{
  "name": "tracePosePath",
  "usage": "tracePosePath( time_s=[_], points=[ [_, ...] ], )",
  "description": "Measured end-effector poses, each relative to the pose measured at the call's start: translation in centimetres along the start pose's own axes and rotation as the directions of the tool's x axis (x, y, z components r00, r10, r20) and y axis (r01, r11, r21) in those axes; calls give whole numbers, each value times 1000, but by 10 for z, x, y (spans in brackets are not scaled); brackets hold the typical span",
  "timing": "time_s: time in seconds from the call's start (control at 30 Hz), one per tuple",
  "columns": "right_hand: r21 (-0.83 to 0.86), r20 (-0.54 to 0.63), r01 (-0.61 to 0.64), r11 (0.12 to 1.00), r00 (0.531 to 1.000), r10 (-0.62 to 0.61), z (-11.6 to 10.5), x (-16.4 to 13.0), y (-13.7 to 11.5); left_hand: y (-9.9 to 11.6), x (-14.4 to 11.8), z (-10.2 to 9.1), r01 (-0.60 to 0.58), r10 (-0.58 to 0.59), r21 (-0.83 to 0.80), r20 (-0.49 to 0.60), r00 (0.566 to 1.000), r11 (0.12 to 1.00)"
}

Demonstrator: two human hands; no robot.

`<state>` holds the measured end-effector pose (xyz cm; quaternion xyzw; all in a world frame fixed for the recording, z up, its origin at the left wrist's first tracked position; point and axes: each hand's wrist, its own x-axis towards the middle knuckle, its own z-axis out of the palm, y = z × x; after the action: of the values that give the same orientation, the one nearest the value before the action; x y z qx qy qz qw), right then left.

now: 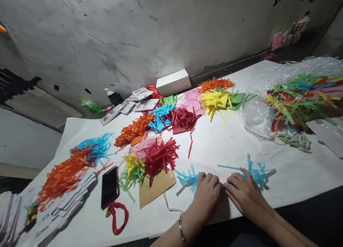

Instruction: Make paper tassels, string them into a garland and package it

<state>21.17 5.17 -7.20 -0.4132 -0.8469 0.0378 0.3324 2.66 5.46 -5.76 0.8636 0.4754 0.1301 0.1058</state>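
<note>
Both hands are working side by side at the near edge of the white table (230, 147), and they are pressing down on a light blue fringed paper strip (257, 174) that is lying flat across the paper-covered top. The left hand (207, 195) is curling its fingers over the strip's left stretch, where blue fringe (187, 178) is fanning out just to its left; a metal bangle (181, 228) is sitting on that wrist. The right hand (241, 193) is lying flatter, fingers pointing left toward the other hand, the two nearly touching, with the bigger tuft of blue fringe spreading out just beyond and to the right of it. Whether the fingers are pinching the paper or only pressing it down, I cannot tell. To the left, a brown paper piece (157, 190) is peeking out from under a red and yellow-green fringe bundle (150, 161), and a black phone (109, 186) with a red cord (118, 218) is lying beside that. Farther off, heaps of orange, blue, red, pink and yellow fringed paper are trailing toward a white box (173, 82) at the wall, and a clear plastic bag of mixed coloured strips (297, 97) is sprawling at far right.
</note>
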Motion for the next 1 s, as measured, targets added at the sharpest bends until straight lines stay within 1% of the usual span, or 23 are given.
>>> tracePosePath(
  time_s=[0.1,0.13,0.17,0.2,0.23,0.27,0.3,0.33,0.37,0.4,0.43,0.47,0.53,0.57,0.63,0.7,0.77,0.8,0.83,0.9,0.93,0.97,1.0],
  points=[
    [-5,-35,65,998,997,-65,-3,5,2,3,-1,-12,86,-87,-58,-18,996,995],
    [4,-54,96,995,994,-95,-7,6,2,6,-4,-18,124,-127,-143,-11,992,982],
    [18,-80,134,991,988,-132,-13,8,1,10,-6,-25,174,-177,-277,13,984,945],
    [38,-112,178,983,979,-173,-21,10,0,14,-9,-32,234,-233,-444,58,971,865],
    [61,-146,224,973,966,-213,-30,13,-3,18,-11,-38,301,-288,-616,123,950,728],
    [85,-176,262,961,953,-245,-39,16,-6,23,-12,-44,360,-333,-757,198,922,546],
    [108,-201,289,951,943,-264,-48,19,-9,28,-13,-49,398,-363,-845,267,893,358],
    [134,-221,293,947,940,-260,-56,23,-12,32,-13,-53,410,-376,-888,315,872,207],
    [167,-236,270,948,945,-227,-62,26,-14,36,-12,-56,403,-376,-911,344,861,88],
    [207,-244,238,949,952,-186,-67,29,-16,40,-10,-59,381,-369,-925,353,860,2],
    [253,-240,203,946,960,-142,-71,32,-18,44,-8,-60,351,-360,-935,343,868,-46],
    [303,-230,172,937,968,-104,-72,33,-18,47,-7,-60,315,-353,-947,315,881,-60],
    [399,-192,133,907,979,-59,-72,32,-19,51,-3,-59,243,-357,-970,234,904,-21],
    [430,-181,125,894,982,-50,-71,30,-18,52,-2,-56,216,-371,-976,195,908,16],
    [451,-196,101,887,981,-12,-68,25,-18,53,1,-50,180,-410,-981,133,902,78],
    [417,-228,82,905,974,17,-67,22,-18,52,4,-43,167,-429,-981,108,897,101],
    [355,-274,82,931,961,20,-67,20,-17,50,7,-37,159,-428,-979,92,899,125],
    [325,-293,91,941,956,8,-67,20,-15,49,9,-35,150,-424,-974,66,903,167],
    [297,-310,104,949,951,-7,-68,19,-13,49,12,-34,130,-414,-961,18,910,244],
    [257,-306,98,961,952,-15,-67,19,-5,47,18,-33,46,-350,-876,-143,926,480],
    [250,-283,75,965,959,-1,-66,18,-1,46,23,-32,-9,-289,-798,-229,930,603],
    [250,-259,37,968,966,29,-65,17,4,46,28,-32,-59,-220,-706,-298,929,706],
    [257,-235,-6,966,970,69,-63,16,9,45,34,-31,-96,-159,-618,-343,926,780]
  ],
)
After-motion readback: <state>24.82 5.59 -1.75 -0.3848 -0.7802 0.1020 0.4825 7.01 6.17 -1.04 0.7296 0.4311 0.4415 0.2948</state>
